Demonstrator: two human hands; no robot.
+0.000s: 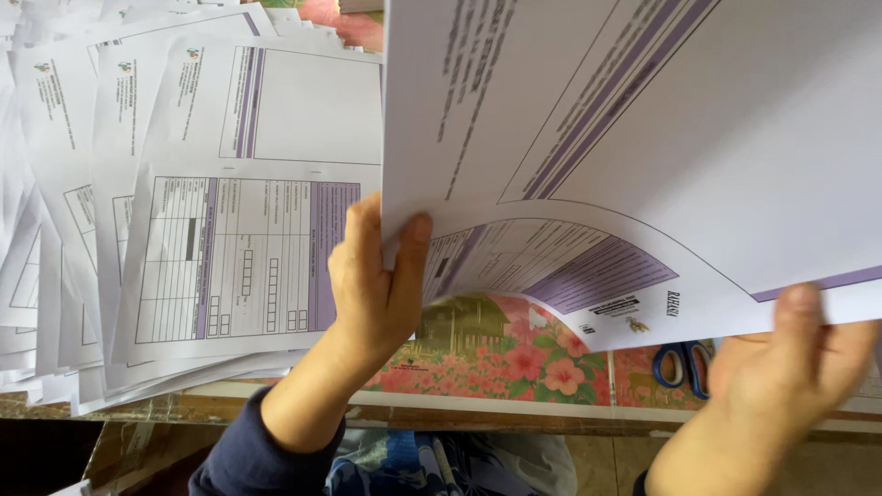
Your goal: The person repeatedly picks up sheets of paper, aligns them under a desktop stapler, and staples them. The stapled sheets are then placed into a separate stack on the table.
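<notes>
While both hands lift it clear of the table (pixel 514 418), a large printed form (pixel 625 138) with purple bands fills the upper right of the view. The left hand (pixel 372 280) is clamped on the form's lower left corner, thumb on the top face and fingers behind, which steadies the sheet and keeps it from flopping. The right hand (pixel 790 363) grips the form's lower right edge the same way, thumb pressed on top. Below the held form a second sheet (pixel 588 276) curls downward, its printed side bowed outward, apparently because only its upper part is caught in the grip. Left of the held form lies a fanned pile of similar forms (pixel 165 202), each overlapping the next so that the edges stay separate. Beneath the form, a flowered cloth (pixel 514 354) covers the table, and blue-handled scissors (pixel 684 363) rest on it just below the form's lower right edge, near the right hand.
</notes>
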